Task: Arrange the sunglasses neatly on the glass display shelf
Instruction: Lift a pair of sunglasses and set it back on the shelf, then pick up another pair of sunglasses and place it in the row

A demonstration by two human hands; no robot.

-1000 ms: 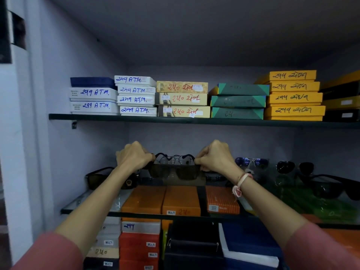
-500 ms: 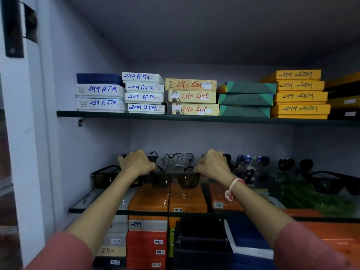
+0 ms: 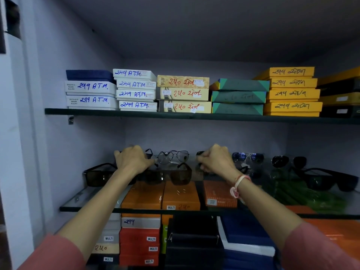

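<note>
A pair of brown-lensed sunglasses (image 3: 168, 175) sits low on the glass display shelf (image 3: 81, 203), front row, lenses facing me. My left hand (image 3: 133, 160) is curled over its left end. My right hand (image 3: 215, 160) is curled at its right side, fingers closed around the temple behind the lens. Clear aviator glasses (image 3: 173, 156) stand just behind, between my hands. To the left rests another dark pair (image 3: 97, 175). To the right are blue mirrored aviators (image 3: 247, 157), dark aviators (image 3: 288, 160) and a black pair (image 3: 329, 180).
An upper shelf (image 3: 136, 113) carries stacks of labelled white, yellow, green and orange boxes. Orange boxes (image 3: 161, 195) show through the glass, with more stacked boxes and a dark case (image 3: 192, 242) below. A wall closes the left side.
The brown sunglasses have come down from mid-air to the shelf surface in the front row. Both hands have slid back from the lens corners along the temples.
</note>
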